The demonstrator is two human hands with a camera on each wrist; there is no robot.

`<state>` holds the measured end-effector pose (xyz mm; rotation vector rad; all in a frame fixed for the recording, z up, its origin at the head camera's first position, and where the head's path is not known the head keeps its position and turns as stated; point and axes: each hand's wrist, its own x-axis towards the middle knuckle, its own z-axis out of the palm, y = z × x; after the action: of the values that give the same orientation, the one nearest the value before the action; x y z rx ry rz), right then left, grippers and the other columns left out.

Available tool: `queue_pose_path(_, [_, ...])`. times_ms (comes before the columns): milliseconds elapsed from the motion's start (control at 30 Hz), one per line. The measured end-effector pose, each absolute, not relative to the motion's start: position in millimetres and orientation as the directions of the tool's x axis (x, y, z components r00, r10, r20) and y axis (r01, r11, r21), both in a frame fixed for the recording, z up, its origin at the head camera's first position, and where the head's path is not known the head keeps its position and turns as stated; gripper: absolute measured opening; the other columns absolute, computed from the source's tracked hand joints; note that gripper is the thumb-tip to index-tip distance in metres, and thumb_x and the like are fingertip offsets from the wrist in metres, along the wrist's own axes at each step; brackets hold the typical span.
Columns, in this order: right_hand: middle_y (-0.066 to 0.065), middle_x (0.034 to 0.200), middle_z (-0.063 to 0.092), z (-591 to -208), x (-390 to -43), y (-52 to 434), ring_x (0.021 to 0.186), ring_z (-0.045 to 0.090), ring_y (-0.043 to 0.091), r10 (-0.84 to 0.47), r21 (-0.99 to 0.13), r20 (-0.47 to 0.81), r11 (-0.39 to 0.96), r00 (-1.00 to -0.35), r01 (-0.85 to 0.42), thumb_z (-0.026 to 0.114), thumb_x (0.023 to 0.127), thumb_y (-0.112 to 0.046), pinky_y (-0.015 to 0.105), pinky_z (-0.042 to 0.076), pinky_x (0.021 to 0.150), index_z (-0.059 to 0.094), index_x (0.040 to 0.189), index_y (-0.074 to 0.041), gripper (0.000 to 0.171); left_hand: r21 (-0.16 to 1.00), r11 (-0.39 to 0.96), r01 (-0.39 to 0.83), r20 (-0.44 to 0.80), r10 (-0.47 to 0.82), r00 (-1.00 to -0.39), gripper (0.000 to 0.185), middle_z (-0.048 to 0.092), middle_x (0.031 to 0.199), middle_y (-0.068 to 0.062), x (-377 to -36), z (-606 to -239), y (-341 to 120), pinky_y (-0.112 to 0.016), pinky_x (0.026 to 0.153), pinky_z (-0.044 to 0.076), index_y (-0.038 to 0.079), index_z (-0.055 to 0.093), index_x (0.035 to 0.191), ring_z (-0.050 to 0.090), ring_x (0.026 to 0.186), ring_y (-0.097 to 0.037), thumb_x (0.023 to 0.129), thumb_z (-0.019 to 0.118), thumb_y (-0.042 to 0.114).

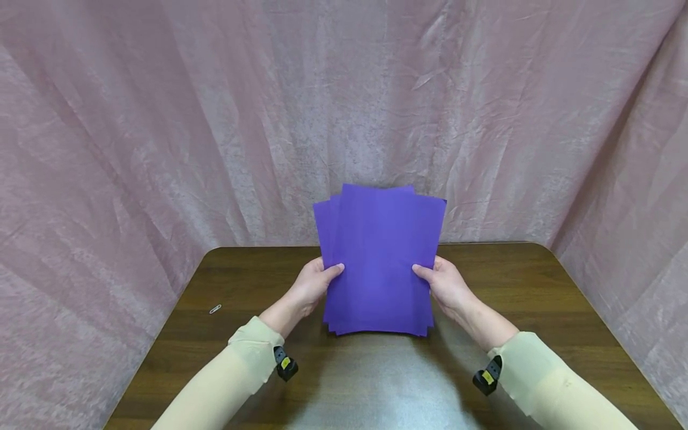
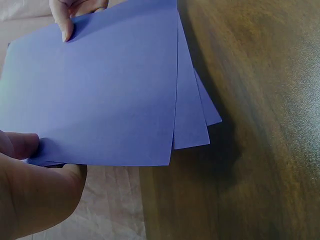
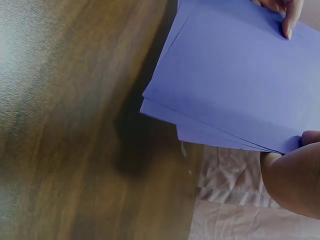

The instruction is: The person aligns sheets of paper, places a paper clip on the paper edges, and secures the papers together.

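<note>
We see a fanned stack of purple paper [image 1: 384,257] upright between the 2 hands, over the middle of the desk [image 1: 537,298]. The left grip [image 1: 313,285] and the right grip [image 1: 447,285] are clamped on its long sides, each with the thumb on the front and fingers behind.

The main risk, as we judge it, is slipping. At least 3 layers show, and their edges don't line up: corners stick out at the top, along the sides and at the bottom. If either grip eases, the inner sheets have little but friction to hold them, and 1 or more could slide down or twist further out of line.

Bending is the next worry. The front sheet's lower edge already bows a little, so if the 2 grips press toward each other, the stack could buckle or crease under the thumbs. If we bring it down hard as it is, the lowest corners would meet the desk before the rest and could fold.

We also mind the small paper clip [image 1: 215,309], lying out to the left, apart from the paper. A wide swing of the left sleeve [image 1: 236,364] could brush it toward the edge, and being so thin it would be easy to lose.
</note>
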<state>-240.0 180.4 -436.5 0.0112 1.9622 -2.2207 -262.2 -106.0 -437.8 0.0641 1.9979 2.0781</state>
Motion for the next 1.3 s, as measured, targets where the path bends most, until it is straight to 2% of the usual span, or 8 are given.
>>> queue_pose_path(333, [-0.003, 0.1, 0.075, -431, -247, 180, 0.095, 0.07, 0.011, -0.082, -0.994, -0.083, -0.069, -0.993, 0.089, 0.057, 0.104, -0.007, 0.029, 0.054, 0.088, 0.055, 0.132, 0.006, 0.031, 0.996, 0.023, -0.083, -0.085, 0.178, -0.98, 0.027, 0.074, 0.111, -0.014, -265, -431, -107, -0.044, 0.093, 0.055, -0.002, 0.066, 0.125, 0.07, 0.1, -0.024, 0.104, 0.06, 0.013])
queue_pose_path(700, [-0.003, 0.1, 0.076, -430, -251, 181, 0.099, 0.066, 0.008, -0.034, -0.999, -0.036, -0.005, -0.999, 0.036, 0.061, 0.102, -0.01, 0.037, 0.042, 0.103, 0.062, 0.126, 0.007, 0.029, 0.999, -0.021, -0.049, -0.045, 0.173, -0.984, 0.028, 0.073, 0.113, -0.019, -270, -431, -104, -0.05, 0.096, 0.054, -0.003, 0.063, 0.126, 0.07, 0.104, -0.03, 0.103, 0.06, 0.011])
queue_pose_path(967, [0.0, 0.101, 0.076, -432, -253, 182, 0.097, 0.067, 0.009, -0.029, -1.0, -0.014, 0.016, -0.999, 0.014, 0.061, 0.102, -0.01, 0.036, 0.046, 0.1, 0.062, 0.125, 0.008, 0.03, 0.998, -0.038, -0.053, -0.045, 0.182, -0.982, 0.029, 0.071, 0.117, -0.021, -271, -432, -102, -0.053, 0.099, 0.051, -0.004, 0.061, 0.129, 0.069, 0.109, -0.034, 0.103, 0.058, 0.009])
queue_pose_path(1167, [0.001, 0.101, 0.075, -435, -256, 183, 0.096, 0.066, 0.008, -0.017, -0.999, -0.006, 0.051, -1.0, 0.005, 0.061, 0.102, -0.012, 0.032, 0.046, 0.099, 0.062, 0.125, 0.009, 0.031, 0.998, -0.023, -0.055, -0.05, 0.178, -0.983, 0.03, 0.071, 0.119, -0.02, -273, -434, -100, -0.05, 0.101, 0.051, -0.004, 0.061, 0.131, 0.068, 0.11, -0.032, 0.103, 0.058, 0.01])
queue_pose_path(1300, [0.003, 0.102, 0.076, -436, -255, 182, 0.097, 0.067, 0.01, -0.014, -0.998, -0.01, 0.058, -1.0, 0.009, 0.061, 0.103, -0.011, 0.033, 0.046, 0.099, 0.061, 0.126, 0.01, 0.032, 0.998, -0.016, -0.056, -0.052, 0.174, -0.983, 0.029, 0.072, 0.116, -0.02, -272, -436, -100, -0.05, 0.099, 0.052, -0.004, 0.061, 0.128, 0.069, 0.108, -0.031, 0.103, 0.058, 0.01])
